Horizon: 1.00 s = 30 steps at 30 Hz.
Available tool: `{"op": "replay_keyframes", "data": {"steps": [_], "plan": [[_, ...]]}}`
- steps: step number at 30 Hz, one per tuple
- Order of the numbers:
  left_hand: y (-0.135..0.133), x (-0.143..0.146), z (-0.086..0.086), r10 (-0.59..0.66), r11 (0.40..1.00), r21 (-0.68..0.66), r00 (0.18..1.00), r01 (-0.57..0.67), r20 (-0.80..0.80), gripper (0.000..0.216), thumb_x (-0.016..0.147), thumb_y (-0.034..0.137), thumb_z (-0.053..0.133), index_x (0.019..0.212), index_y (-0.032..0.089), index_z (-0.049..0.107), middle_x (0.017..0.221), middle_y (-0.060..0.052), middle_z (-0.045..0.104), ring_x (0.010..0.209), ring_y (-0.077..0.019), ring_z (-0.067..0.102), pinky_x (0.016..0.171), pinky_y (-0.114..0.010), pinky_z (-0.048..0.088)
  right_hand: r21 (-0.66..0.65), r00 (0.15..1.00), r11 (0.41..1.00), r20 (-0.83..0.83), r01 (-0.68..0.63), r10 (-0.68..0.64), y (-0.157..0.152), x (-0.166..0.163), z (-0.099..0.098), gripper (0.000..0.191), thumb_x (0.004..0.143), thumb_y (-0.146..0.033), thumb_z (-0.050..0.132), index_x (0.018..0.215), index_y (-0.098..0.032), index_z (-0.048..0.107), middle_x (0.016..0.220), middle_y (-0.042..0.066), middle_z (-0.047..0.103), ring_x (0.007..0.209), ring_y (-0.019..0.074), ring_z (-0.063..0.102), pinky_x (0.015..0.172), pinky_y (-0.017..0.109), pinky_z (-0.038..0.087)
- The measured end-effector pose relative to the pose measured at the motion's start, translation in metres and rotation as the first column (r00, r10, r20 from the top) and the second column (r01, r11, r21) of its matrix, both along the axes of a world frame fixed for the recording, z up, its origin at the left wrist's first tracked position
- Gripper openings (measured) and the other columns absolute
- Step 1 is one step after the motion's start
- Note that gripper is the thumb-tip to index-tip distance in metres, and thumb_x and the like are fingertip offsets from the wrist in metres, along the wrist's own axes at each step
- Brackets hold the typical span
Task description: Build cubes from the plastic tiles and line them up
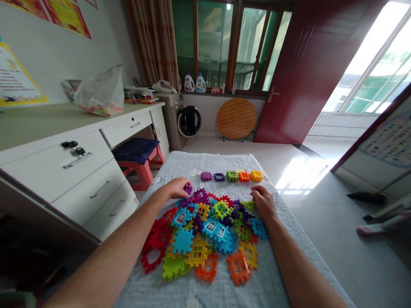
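Purple piece [188,188] is in my left hand [179,188], fingers clamped on it, at the far-left end of the mixed pile [211,226]. Can't tell if it touches the pile. My right hand [265,200] is at the far-right end, just beside a lime piece [248,205]; fingers curled, can't tell if they pinch anything. Step in hand, my read: taking the purple piece off the pile. Next move calls for a small lift first; toothed edges could snag. Far side has a row, left to right: purple block [206,176], dark purple frame [219,176], green block [232,176], orange block [244,176], yellow block [256,176]. Room: narrow bare strip of bench [263,273] between pile and row, more at the near side. Right edge runs near my right hand, so little slack there.
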State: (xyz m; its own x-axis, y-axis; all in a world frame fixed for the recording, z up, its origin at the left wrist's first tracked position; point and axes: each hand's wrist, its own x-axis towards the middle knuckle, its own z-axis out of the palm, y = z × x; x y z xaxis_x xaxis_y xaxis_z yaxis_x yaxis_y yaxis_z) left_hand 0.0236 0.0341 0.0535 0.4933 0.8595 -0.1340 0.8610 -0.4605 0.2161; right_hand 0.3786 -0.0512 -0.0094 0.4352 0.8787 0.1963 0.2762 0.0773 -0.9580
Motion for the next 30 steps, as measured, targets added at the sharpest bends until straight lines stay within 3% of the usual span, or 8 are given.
{"op": "replay_keyframes", "data": {"steps": [6, 11, 16, 20, 23, 27, 30], "plan": [[0.002, 0.028, -0.006, -0.031, 0.999, 0.025, 0.999, 0.030, 0.034, 0.043, 0.068, 0.029, 0.064, 0.109, 0.016, 0.064, 0.115, -0.010, 0.063, 0.110, -0.0269, 0.055, 0.097, -0.033, 0.039, -0.012, 1.000, 1.000, 0.021, 0.008, -0.008, -0.001, -0.002, 0.003, 0.021, 0.064, -0.031, 0.055, 0.078, -0.018, 0.064, 0.060, -0.001, 0.060, 0.050, 0.0135, 0.051, 0.048, 0.025, 0.040], [0.009, 0.050, -0.012, -0.081, 0.996, -0.032, 0.994, 0.084, 0.076, 0.029, 0.057, 0.023, 0.072, 0.085, 0.018, 0.070, 0.095, -0.005, 0.068, 0.097, -0.0251, 0.061, 0.083, -0.028, 0.045, -0.010, 1.000, 1.000, 0.002, 0.003, -0.003, -0.001, -0.002, 0.003, 0.021, 0.064, -0.032, 0.055, 0.077, -0.019, 0.064, 0.059, -0.001, 0.060, 0.049, 0.0132, 0.051, 0.048, 0.025, 0.040], [0.018, 0.047, -0.001, -0.081, 0.997, -0.003, 0.980, 0.083, 0.183, 0.018, 0.065, 0.020, 0.065, 0.083, 0.018, 0.066, 0.082, 0.000, 0.068, 0.077, -0.0166, 0.063, 0.069, -0.023, 0.046, -0.013, 1.000, 1.000, 0.011, 0.007, -0.007, -0.001, -0.002, 0.004, 0.021, 0.064, -0.031, 0.055, 0.078, -0.019, 0.064, 0.060, -0.001, 0.061, 0.049, 0.0135, 0.051, 0.049, 0.026, 0.040], [0.014, 0.046, 0.005, -0.031, 0.991, 0.135, 0.975, 0.001, 0.221, 0.017, 0.073, 0.015, 0.055, 0.087, 0.018, 0.064, 0.090, -0.004, 0.067, 0.089, -0.0191, 0.060, 0.081, -0.028, 0.044, -0.014, 1.000, 1.000, 0.015, 0.011, -0.010, -0.001, -0.002, 0.003, 0.020, 0.064, -0.031, 0.054, 0.077, -0.019, 0.064, 0.059, -0.001, 0.060, 0.049, 0.0135, 0.051, 0.049, 0.026, 0.040], [0.008, 0.047, -0.001, -0.042, 0.991, 0.131, 0.983, 0.019, 0.176, 0.013, 0.070, 0.021, 0.063, 0.083, 0.018, 0.065, 0.091, -0.006, 0.067, 0.092, -0.0217, 0.060, 0.083, -0.029, 0.044, -0.014, 1.000, 1.000, 0.010, 0.009, -0.009, -0.001, -0.002, 0.001, 0.020, 0.064, -0.032, 0.054, 0.077, -0.019, 0.063, 0.060, -0.001, 0.061, 0.049, 0.0135, 0.051, 0.049, 0.026, 0.040], [0.006, 0.044, -0.005, -0.095, 0.995, 0.023, 0.990, 0.094, 0.104, 0.029, 0.064, 0.035, 0.073, 0.088, 0.020, 0.067, 0.092, -0.003, 0.068, 0.086, -0.0189, 0.062, 0.075, -0.024, 0.046, -0.010, 1.000, 1.000, 0.016, 0.003, -0.003, -0.001, -0.002, 0.001, 0.021, 0.064, -0.031, 0.054, 0.078, -0.019, 0.064, 0.060, -0.001, 0.061, 0.049, 0.0132, 0.051, 0.049, 0.025, 0.040], [0.010, 0.043, -0.003, -0.087, 0.996, 0.015, 0.995, 0.086, 0.048, 0.041, 0.059, 0.035, 0.075, 0.097, 0.020, 0.067, 0.104, -0.005, 0.067, 0.099, -0.0232, 0.061, 0.082, -0.027, 0.046, -0.011, 1.000, 1.000, 0.016, -0.001, 0.001, -0.001, -0.002, 0.002, 0.021, 0.064, -0.032, 0.054, 0.077, -0.019, 0.064, 0.059, -0.001, 0.060, 0.049, 0.0130, 0.050, 0.049, 0.025, 0.039]]}}
